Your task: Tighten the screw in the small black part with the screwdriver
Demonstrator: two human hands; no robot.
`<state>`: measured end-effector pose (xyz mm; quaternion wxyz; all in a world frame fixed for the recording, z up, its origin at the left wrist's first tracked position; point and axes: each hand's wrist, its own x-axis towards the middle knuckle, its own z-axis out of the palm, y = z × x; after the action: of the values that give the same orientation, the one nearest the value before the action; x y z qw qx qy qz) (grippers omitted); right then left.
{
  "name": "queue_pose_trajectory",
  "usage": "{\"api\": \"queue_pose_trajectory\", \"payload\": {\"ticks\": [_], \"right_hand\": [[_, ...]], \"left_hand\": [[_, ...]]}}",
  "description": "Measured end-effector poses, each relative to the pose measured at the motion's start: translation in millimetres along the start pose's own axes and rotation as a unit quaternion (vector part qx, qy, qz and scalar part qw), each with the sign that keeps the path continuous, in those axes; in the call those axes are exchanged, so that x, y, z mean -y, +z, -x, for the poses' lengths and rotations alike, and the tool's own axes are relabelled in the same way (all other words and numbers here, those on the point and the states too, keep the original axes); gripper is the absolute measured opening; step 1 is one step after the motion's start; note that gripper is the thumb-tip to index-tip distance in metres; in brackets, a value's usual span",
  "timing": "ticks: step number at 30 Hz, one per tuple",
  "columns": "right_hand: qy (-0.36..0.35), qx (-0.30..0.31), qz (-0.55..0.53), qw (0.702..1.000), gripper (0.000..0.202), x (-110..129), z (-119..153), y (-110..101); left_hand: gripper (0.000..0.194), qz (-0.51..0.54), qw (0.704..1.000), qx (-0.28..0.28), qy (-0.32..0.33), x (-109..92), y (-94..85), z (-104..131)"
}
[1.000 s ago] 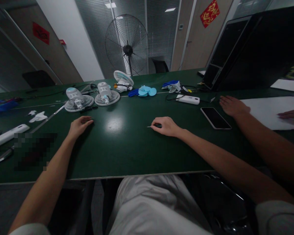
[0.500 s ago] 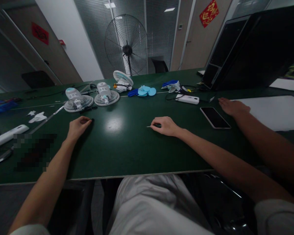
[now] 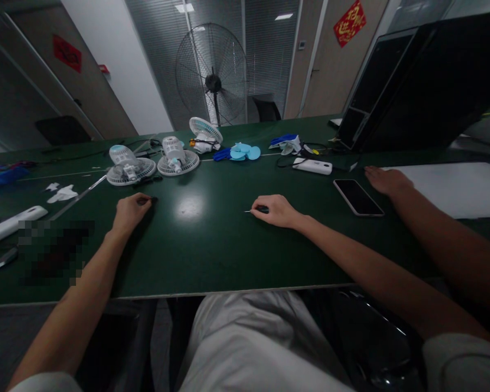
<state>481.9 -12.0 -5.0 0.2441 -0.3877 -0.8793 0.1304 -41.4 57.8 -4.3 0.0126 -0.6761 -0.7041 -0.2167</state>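
Gripped in the right hand (image 3: 275, 210) is a screwdriver (image 3: 263, 209), seemingly readied for steady aim; in the left hand (image 3: 131, 211), a dark piece (image 3: 154, 200).

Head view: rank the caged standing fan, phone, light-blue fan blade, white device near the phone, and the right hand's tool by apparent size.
1. Caged standing fan
2. Phone
3. Light-blue fan blade and white device: too alike to rank
4. Tool, partly hidden in the right hand

Can't identify the left hand's (image 3: 130, 211) dark piece (image 3: 154, 200), perhaps pinched; can't see all the right hand's (image 3: 275, 211) tool (image 3: 263, 209), or through the pixelated patch (image 3: 57, 250) near the table's (image 3: 196, 261) front edge.
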Motion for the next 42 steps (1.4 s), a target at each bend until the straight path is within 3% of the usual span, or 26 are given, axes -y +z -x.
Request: {"api": "queue_pose_trajectory", "payload": {"ticks": [18,28,37,42], "right_hand": [[-0.001,0.0,0.013,1.0,0.023,1.3,-0.5,0.2],[-0.001,0.004,0.005,1.0,0.024,0.8,0.1,-0.7],[0.002,0.013,0.001,1.0,0.026,-0.3,-0.8,-1.0],[0.001,0.01,0.007,1.0,0.025,-1.1,-0.8,-0.4]], "left_hand": [[0.038,-0.021,0.999,-0.01,0.034,10.3,12.6,-5.6],[0.047,0.004,1.0,-0.005,0.026,-3.9,4.4,3.6],[0.035,0.042,0.999,-0.007,-0.011,-3.2,4.9,3.4],[0.035,0.018,1.0,-0.015,0.001,2.0,6.7,1.0]]}}
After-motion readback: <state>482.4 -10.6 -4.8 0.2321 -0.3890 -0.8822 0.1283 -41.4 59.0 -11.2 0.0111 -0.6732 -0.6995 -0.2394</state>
